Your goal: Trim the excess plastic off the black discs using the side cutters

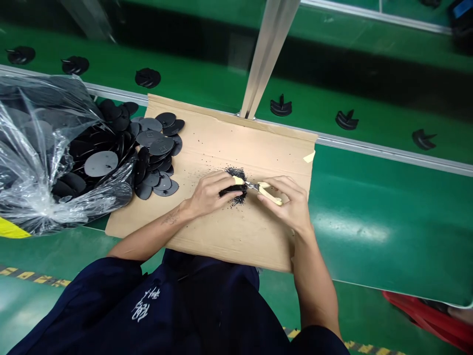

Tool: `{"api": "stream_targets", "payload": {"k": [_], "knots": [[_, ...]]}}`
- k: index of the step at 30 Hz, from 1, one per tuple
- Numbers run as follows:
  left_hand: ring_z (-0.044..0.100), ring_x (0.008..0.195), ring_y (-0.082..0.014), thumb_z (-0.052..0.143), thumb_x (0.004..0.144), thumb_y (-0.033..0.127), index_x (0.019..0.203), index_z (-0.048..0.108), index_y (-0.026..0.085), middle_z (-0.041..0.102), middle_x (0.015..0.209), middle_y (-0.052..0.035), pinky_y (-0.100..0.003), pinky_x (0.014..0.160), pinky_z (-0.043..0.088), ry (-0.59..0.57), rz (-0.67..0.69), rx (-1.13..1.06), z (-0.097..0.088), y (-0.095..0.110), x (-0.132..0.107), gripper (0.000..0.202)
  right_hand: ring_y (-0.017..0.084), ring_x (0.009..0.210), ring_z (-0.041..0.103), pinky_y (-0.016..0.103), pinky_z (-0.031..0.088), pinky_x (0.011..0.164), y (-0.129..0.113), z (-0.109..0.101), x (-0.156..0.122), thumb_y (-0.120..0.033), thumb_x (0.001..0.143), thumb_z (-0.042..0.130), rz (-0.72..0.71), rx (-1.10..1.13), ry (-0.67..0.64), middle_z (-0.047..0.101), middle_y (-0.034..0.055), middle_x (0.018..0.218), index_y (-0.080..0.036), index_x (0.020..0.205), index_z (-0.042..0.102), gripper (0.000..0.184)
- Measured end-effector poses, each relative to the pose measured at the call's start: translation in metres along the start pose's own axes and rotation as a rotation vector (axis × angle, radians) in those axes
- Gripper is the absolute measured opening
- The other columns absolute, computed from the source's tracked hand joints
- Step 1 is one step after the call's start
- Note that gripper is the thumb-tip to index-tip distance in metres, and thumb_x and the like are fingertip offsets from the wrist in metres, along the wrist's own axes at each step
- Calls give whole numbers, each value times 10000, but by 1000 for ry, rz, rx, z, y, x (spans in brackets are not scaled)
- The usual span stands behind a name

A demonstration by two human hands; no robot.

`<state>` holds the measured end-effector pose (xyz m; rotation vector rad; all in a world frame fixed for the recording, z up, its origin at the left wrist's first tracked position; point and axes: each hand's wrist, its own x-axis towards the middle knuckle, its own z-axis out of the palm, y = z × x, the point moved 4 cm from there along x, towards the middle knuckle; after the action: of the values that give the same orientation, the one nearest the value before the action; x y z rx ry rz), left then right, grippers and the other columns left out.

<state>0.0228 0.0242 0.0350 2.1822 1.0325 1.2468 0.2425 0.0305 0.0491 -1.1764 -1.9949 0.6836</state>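
black disc (232, 189) gripped in left-hand fingers (225, 191), yellow-handled snips (269, 193) in right-hand fingers (284, 186), well inside cardboard (236, 236) edges

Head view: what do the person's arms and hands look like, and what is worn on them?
The left hand and right hand are bare, with no gloves, and no watch shows. Both forearms are uncovered; the left forearm has a small tattoo near the wrist. The person wears a dark navy short-sleeved top with white characters on the front.
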Motion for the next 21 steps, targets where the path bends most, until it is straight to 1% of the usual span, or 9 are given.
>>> {"api": "stream_targets", "payload": {"k": [3,5,7,8,10,13,16,19,21], "knots": [[683,802,-161,697,947,338,1004,718,165,745,897,-60,-276,736,532,56,-127,-54,-3,-3,-1,184,236,936,715,400,608,772,0,-4,1,-405,884,756,60,104,-31,768,64,1061,-274,1132,762,281],[699,804,-155,700,943,354,988,699,166,746,905,-51,-256,729,537,75,-252,-127,-2,-7,-3,193,237,1024,722,374,623,775,-4,-1,1,-409,885,756,39,207,-119,753,80,1155,-258,1121,762,280],[715,799,-148,710,934,378,981,677,166,744,898,-38,-236,724,543,81,-355,-227,0,-9,-5,219,248,1133,708,381,627,857,-9,7,-1,-398,883,764,-12,270,-210,724,97,1261,-248,1121,759,281],[721,793,-144,720,926,390,976,667,166,743,893,-34,-226,719,544,83,-386,-275,1,-10,-6,235,254,1167,699,395,619,908,-12,11,-3,-387,880,772,-40,274,-233,713,105,1290,-243,1127,757,287],[720,765,-133,730,916,412,962,649,163,739,878,-27,-210,696,542,77,-406,-349,4,-9,-6,265,259,1169,698,420,597,972,-16,18,-5,-364,870,790,-90,241,-222,718,117,1277,-236,1147,748,309],[707,776,-132,712,931,418,951,643,163,729,883,-31,-218,705,545,54,-354,-333,3,-8,-2,265,261,1112,709,432,597,948,-18,22,-7,-348,861,803,-162,160,-125,729,123,1236,-233,1183,728,350],[665,770,-137,711,937,372,931,658,165,701,845,-28,-235,708,528,30,-212,-157,0,-4,1,214,258,1056,711,435,598,888,-21,22,-8,-319,860,807,-257,45,-44,730,133,1249,-227,1216,704,382],[641,764,-144,638,984,298,984,682,171,698,853,-37,-251,704,513,-68,-66,-3,2,-3,0,134,262,1027,714,444,594,846,-25,22,-10,-307,871,795,-327,-36,-53,739,136,1249,-233,1228,695,378],[656,805,-154,576,1010,243,1041,695,177,715,909,-55,-265,730,523,-120,-20,54,4,-3,-2,140,266,1039,715,446,596,837,-27,22,-10,-326,876,790,-322,6,-82,739,129,1247,-243,1227,697,372]]}}
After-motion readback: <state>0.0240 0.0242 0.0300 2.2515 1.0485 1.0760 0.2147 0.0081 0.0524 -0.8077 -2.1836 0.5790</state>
